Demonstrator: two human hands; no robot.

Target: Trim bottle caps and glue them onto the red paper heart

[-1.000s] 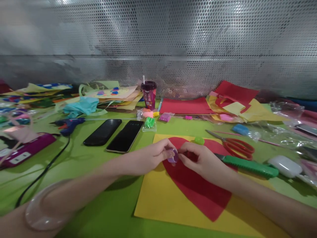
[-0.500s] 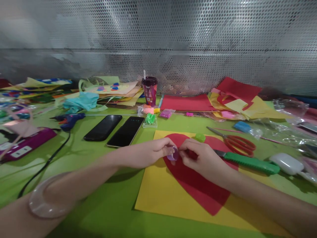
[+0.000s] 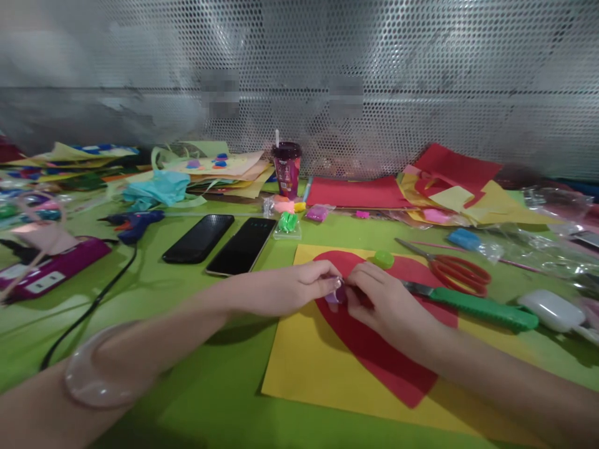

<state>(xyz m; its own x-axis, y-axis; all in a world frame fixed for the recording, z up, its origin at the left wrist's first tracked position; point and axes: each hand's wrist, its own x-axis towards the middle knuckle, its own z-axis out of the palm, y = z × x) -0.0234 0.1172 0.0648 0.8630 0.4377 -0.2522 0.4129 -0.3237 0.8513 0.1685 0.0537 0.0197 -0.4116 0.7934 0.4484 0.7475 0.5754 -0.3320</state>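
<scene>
Head view: so there's a small purple piece up at the fingertips, right over the red heart. Looks soft, kinda like clay, but it's mostly covered so don't quote me.

Progress, as far as I can judge: the heart shape is already cut out and lying on the yellow sheet, though whether it's stuck down I can't tell. There's a lime green lump by the heart's top edge too. The purple bit is in the hands and not yet set down on anything, so I'd say the shaping is midway and placing it is undone.

Grip-wise, the left hand has the purple piece pinched between thumb and index, pretty much no gap except the piece itself. The right hand is bunched up just beside it, fingers curled in, tips close to or touching its edge. Can't tell if those tips actually have hold of it.

Further out: the green cutter has its blade end over the heart, with the red-handled scissors behind it. Two phones lie side by side off to the left, then a blue glue gun, and a purple cup stands upright at the back near the perforated metal wall.
</scene>
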